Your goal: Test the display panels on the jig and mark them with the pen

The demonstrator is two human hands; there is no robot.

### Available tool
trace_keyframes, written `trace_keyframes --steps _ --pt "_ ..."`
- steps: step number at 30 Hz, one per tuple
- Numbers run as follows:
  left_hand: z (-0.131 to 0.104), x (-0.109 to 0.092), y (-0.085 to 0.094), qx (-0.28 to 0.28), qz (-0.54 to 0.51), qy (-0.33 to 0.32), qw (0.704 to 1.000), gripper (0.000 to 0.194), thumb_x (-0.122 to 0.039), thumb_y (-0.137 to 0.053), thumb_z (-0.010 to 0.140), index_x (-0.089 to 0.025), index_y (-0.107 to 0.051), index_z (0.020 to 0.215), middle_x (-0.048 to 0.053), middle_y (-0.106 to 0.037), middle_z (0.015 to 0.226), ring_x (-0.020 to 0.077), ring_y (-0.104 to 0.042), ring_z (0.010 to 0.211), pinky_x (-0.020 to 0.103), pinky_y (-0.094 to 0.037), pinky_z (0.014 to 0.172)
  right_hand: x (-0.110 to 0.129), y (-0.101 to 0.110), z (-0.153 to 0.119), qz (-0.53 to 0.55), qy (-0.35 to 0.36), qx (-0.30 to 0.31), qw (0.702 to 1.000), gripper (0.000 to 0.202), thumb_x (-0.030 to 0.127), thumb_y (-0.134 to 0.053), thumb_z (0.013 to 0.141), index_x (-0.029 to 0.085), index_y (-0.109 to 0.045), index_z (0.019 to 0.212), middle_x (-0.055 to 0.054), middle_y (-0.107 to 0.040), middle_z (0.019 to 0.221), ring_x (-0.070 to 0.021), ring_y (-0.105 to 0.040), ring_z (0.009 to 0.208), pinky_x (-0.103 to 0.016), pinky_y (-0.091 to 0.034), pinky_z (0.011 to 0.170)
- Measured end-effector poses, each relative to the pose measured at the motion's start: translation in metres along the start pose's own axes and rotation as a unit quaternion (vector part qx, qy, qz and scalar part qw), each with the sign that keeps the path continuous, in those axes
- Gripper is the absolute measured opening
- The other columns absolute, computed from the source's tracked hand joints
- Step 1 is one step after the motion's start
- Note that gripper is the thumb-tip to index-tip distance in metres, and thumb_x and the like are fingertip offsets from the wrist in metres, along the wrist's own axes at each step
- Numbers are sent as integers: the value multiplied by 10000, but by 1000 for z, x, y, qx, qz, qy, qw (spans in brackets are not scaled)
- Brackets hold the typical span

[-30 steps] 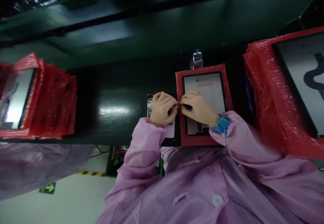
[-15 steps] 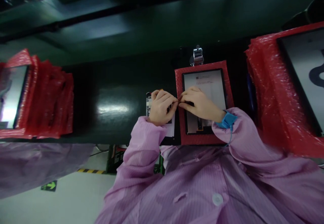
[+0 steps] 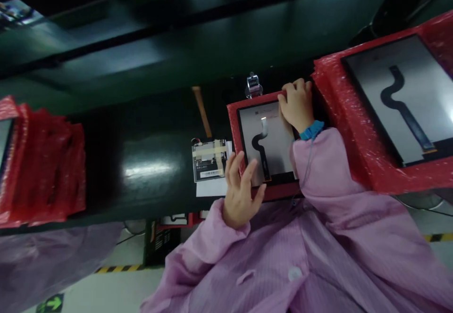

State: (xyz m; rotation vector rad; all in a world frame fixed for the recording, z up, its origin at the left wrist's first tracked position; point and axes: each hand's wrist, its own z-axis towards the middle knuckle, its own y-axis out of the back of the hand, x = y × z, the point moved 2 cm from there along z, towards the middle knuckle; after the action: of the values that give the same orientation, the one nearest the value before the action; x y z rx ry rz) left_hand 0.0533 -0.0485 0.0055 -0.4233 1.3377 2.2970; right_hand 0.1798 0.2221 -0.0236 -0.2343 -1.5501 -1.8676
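A screen panel (image 3: 279, 148) with a dark curved flex cable (image 3: 261, 150) lies on a red bubble-wrap sheet (image 3: 234, 119) in front of me. My left hand (image 3: 242, 193) is at the lower left edge of the panel, its fingers spread and nothing in them. At the upper right corner of the red sheet rests my right hand (image 3: 297, 103), fingers bent over the edge; whether they grip it is hard to tell. To the left lies a small device (image 3: 208, 162) with tape strips, on white paper (image 3: 210, 189).
A silver counter (image 3: 253, 85) stands behind the red sheet. A brown strip (image 3: 202, 110) lies behind the device. Red wrap is stacked at the left (image 3: 53, 167); at the right, another panel (image 3: 417, 96) lies on a red stack (image 3: 357, 157).
My hands have moved apart: the left down to the panel's lower left edge, the right up to its upper right corner. The curved cable and the taped device now show clearly.
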Motion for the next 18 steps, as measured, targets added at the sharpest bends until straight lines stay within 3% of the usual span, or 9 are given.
trace_keyframes --steps 2,5,9,12,14,16,18 --pt "-12 -3 -12 49 0 -1 999 869 -221 -643 902 -240 -144 1614 208 -202 1651 375 -36 1579 675 -226 1209 3 1 4 13 -26 18 999 71 158 -568 920 131 -634 916 -165 -535 1141 -363 -451 1213 -627 -356 1072" --pt "-23 2 -21 42 1 30 999 975 -246 -693 889 -276 -58 1628 199 -71 1693 385 84 1572 734 -138 1202 14 15 4 50 -20 19 998 128 93 -504 935 164 -601 893 -118 -552 1071 -272 -517 1111 -495 -418 1056" --pt "-30 10 -22 4 -57 138 989 1152 -327 -789 819 -340 38 1621 179 16 1708 404 51 1567 719 -130 1220 29 46 -9 236 26 -44 970 128 273 -454 1026 224 -558 969 -45 -564 967 -192 -562 957 -351 -501 914" --pt "-30 14 -19 -6 -187 237 953 1210 -394 -797 810 -363 117 1602 211 -233 1652 370 -318 1514 609 -377 1177 34 63 -20 338 6 -103 936 167 389 -497 1008 234 -550 982 -32 -569 954 -176 -574 899 -323 -518 821" --pt "-25 16 -13 -33 -266 275 923 1171 -440 -781 823 -374 95 1598 178 -457 1516 299 -574 1337 518 -519 1077 36 68 -26 370 -8 -134 919 193 422 -520 985 231 -547 968 -26 -571 931 -161 -562 832 -314 -512 771" --pt "-21 19 -5 -40 -295 297 907 942 -464 -736 860 -352 -153 1592 122 -597 1366 245 -669 1192 459 -557 1038 38 67 -31 395 -25 -151 906 219 445 -540 961 226 -543 951 -21 -559 887 -147 -530 766 -303 -493 724" --pt "-20 24 5 -10 -287 327 900 588 -478 -696 887 -282 -513 1409 88 -688 1217 234 -694 1120 419 -561 1034 42 61 -35 424 -45 -143 893 239 457 -555 943 219 -538 938 -17 -536 848 -138 -505 738 -293 -474 702"
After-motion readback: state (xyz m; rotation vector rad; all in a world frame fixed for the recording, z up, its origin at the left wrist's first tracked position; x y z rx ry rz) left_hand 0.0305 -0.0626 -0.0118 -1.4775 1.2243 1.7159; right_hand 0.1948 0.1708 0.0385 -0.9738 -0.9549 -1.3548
